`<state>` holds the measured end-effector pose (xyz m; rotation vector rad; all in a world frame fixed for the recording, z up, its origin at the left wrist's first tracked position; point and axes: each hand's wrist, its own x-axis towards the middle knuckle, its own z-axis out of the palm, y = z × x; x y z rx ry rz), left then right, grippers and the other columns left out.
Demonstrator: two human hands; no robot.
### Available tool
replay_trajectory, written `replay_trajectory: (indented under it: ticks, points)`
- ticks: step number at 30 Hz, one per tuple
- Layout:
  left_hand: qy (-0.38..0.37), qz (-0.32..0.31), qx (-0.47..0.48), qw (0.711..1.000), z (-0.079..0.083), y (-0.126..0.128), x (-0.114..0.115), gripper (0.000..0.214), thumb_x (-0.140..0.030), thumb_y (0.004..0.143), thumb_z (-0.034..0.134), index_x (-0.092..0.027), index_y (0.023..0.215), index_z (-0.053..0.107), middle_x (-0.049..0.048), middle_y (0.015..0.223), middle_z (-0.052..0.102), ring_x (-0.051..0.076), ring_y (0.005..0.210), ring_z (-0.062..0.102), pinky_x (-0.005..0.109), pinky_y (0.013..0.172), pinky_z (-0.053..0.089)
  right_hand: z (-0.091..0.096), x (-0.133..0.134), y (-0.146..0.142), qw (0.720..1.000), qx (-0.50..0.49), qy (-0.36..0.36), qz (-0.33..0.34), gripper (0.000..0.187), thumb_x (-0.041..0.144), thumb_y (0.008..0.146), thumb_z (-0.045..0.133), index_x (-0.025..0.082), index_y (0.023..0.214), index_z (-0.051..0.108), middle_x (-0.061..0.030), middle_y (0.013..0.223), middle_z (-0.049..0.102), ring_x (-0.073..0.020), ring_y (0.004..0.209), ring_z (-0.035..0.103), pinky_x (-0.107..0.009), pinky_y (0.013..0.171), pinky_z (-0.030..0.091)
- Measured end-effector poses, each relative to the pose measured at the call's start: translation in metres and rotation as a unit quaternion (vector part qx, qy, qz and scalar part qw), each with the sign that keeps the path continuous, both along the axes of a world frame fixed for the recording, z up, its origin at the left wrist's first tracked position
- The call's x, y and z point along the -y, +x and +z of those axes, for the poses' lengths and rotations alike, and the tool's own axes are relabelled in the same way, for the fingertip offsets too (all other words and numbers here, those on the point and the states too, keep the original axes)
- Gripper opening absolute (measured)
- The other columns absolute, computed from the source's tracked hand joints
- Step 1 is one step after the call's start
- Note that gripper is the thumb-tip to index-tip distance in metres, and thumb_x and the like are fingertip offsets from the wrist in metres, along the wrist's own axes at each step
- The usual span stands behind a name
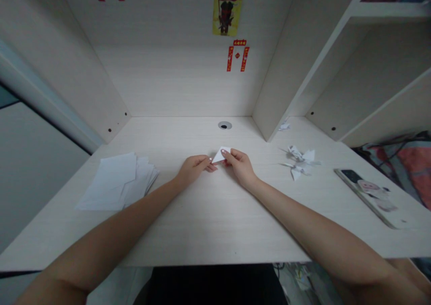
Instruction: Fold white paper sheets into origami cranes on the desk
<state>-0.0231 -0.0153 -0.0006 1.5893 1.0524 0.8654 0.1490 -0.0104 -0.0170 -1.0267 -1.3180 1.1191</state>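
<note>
A small folded piece of white paper (pixel 221 154) is held between both hands just above the pale wooden desk (pixel 208 215), near its middle. My left hand (pixel 193 167) pinches the paper's left corner with closed fingers. My right hand (pixel 239 164) grips its right side, thumb and fingers pressed together on it. Both forearms reach in from the near edge of the desk.
A loose stack of white sheets (pixel 117 181) lies at the left. Folded paper cranes (pixel 299 161) sit at the right, with a phone (pixel 368 193) beyond them. A cable hole (pixel 224 125) is at the back, and a shelf divider (pixel 286 80) rises at the right.
</note>
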Motion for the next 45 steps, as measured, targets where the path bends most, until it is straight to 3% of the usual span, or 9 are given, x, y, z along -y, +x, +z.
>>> replay_trajectory:
  ticks: [9,12,15,17,21,25,33,39,45]
  points:
    - [0.03,0.016,-0.015,0.999,0.001,0.001,0.0,0.029,-0.04,0.079,0.052,-0.014,0.068,0.061,-0.0017,0.063,0.059,0.01,0.06,0.052,0.021,0.058,0.04,-0.004,0.001,-0.004,0.997,0.013,-0.03,0.07,0.035,0.049,0.068,0.064,0.015,0.064,0.057,0.0003,0.056,0.057,-0.0102,0.05,0.046,-0.023,0.05,0.031]
    - [0.021,0.013,-0.012,1.0,0.001,0.001,-0.001,0.027,-0.04,0.076,0.057,-0.014,0.071,0.062,-0.0014,0.064,0.059,0.01,0.061,0.053,0.021,0.059,0.04,-0.006,0.001,-0.004,0.997,-0.007,-0.025,0.067,0.036,0.046,0.068,0.066,0.016,0.087,0.06,0.0016,0.057,0.058,-0.012,0.053,0.051,-0.023,0.053,0.036]
    - [0.036,0.013,-0.018,0.999,0.0,0.0,-0.003,0.03,-0.041,0.076,0.056,-0.014,0.065,0.06,-0.0008,0.063,0.059,0.011,0.062,0.054,0.022,0.063,0.042,-0.005,0.003,-0.005,0.999,-0.02,-0.001,0.038,0.048,0.042,0.072,0.063,0.019,0.112,0.049,0.0049,0.055,0.056,-0.0119,0.053,0.051,-0.024,0.055,0.038]
    - [0.041,0.014,-0.019,0.999,0.0,0.0,-0.003,0.03,-0.042,0.076,0.055,-0.015,0.063,0.06,-0.0001,0.063,0.06,0.012,0.064,0.056,0.023,0.066,0.044,-0.003,0.004,-0.006,0.999,-0.018,0.022,0.023,0.048,0.04,0.076,0.059,0.02,0.117,0.043,0.0057,0.056,0.055,-0.0115,0.053,0.049,-0.024,0.055,0.039]
    - [0.021,0.008,-0.02,1.0,0.001,0.001,-0.001,0.028,-0.041,0.074,0.059,-0.015,0.066,0.062,0.0019,0.067,0.065,0.014,0.067,0.06,0.025,0.069,0.047,-0.001,0.008,-0.005,0.997,0.034,0.062,0.0,0.036,0.037,0.079,0.056,0.021,0.111,0.05,0.0041,0.06,0.054,-0.0125,0.058,0.049,-0.024,0.058,0.04]
    - [0.005,0.014,-0.022,1.0,-0.004,0.001,-0.002,0.028,-0.042,0.072,0.061,-0.014,0.07,0.064,0.0049,0.073,0.069,0.015,0.07,0.062,0.027,0.07,0.049,0.0,0.009,-0.004,0.991,0.108,0.081,-0.004,0.023,0.037,0.08,0.053,0.021,0.093,0.064,-0.0033,0.079,0.063,-0.0151,0.069,0.054,-0.027,0.063,0.042]
    - [0.016,0.007,-0.005,1.0,-0.011,-0.001,-0.007,0.029,-0.042,0.073,0.061,-0.013,0.072,0.064,0.0055,0.073,0.069,0.015,0.069,0.063,0.027,0.071,0.049,0.001,0.01,-0.001,0.979,0.161,0.122,0.013,0.027,0.036,0.082,0.052,0.022,0.101,0.066,-0.0058,0.091,0.065,-0.0167,0.076,0.056,-0.029,0.069,0.043]
    - [0.012,0.01,-0.019,1.0,-0.005,0.0,-0.004,0.028,-0.041,0.071,0.061,-0.014,0.075,0.066,0.0055,0.074,0.07,0.016,0.071,0.063,0.028,0.07,0.049,0.004,0.011,-0.002,0.976,0.172,0.134,0.016,0.031,0.035,0.082,0.053,0.023,0.108,0.062,-0.0032,0.081,0.063,-0.0161,0.073,0.055,-0.029,0.07,0.043]
    - [0.02,0.011,-0.035,0.999,-0.008,-0.001,-0.003,0.023,-0.036,0.072,0.062,-0.014,0.076,0.067,0.0043,0.074,0.07,0.016,0.071,0.064,0.025,0.068,0.048,0.006,0.012,-0.002,0.975,0.178,0.132,0.021,0.027,0.036,0.081,0.053,0.022,0.101,0.064,-0.0026,0.075,0.06,-0.0155,0.069,0.053,-0.028,0.067,0.042]
